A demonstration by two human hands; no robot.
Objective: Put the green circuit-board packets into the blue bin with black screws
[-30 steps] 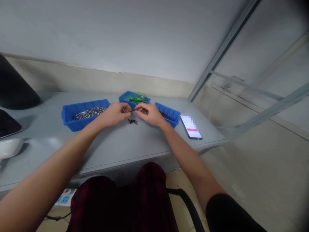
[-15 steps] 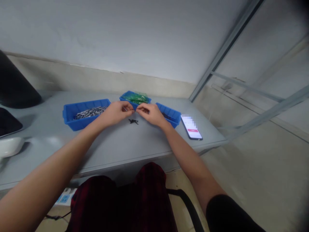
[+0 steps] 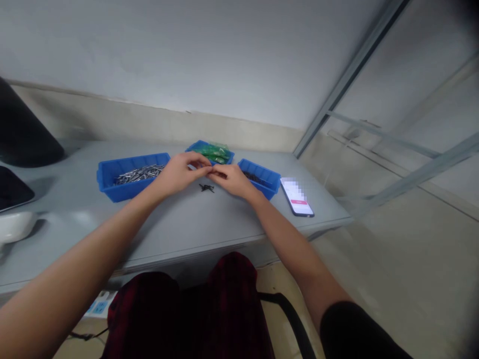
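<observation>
My left hand (image 3: 186,172) and my right hand (image 3: 231,179) meet fingertip to fingertip above the grey table. Both are closed in a pinch; whatever lies between the fingers is too small to make out. Just below them on the table is a little pile of dark screws (image 3: 206,188). Left of my left hand stands a blue bin (image 3: 125,192) with many silvery metal pins (image 3: 139,174). Beside my right hand is another blue bin (image 3: 271,189) holding dark small parts (image 3: 252,177). Behind the hands, a third blue bin (image 3: 194,145) contains green plastic bags (image 3: 215,152).
A lit phone (image 3: 297,197) lies at the right end of the grey table (image 3: 179,224). At the left are a black cylinder (image 3: 24,129), a dark flat device (image 3: 13,189) and a white object (image 3: 17,227). A metal frame (image 3: 337,94) rises at the right.
My right hand has shifted slightly left and down, uncovering more of the right bin. My left fingers now reach further right, overlapping the right fingertips.
</observation>
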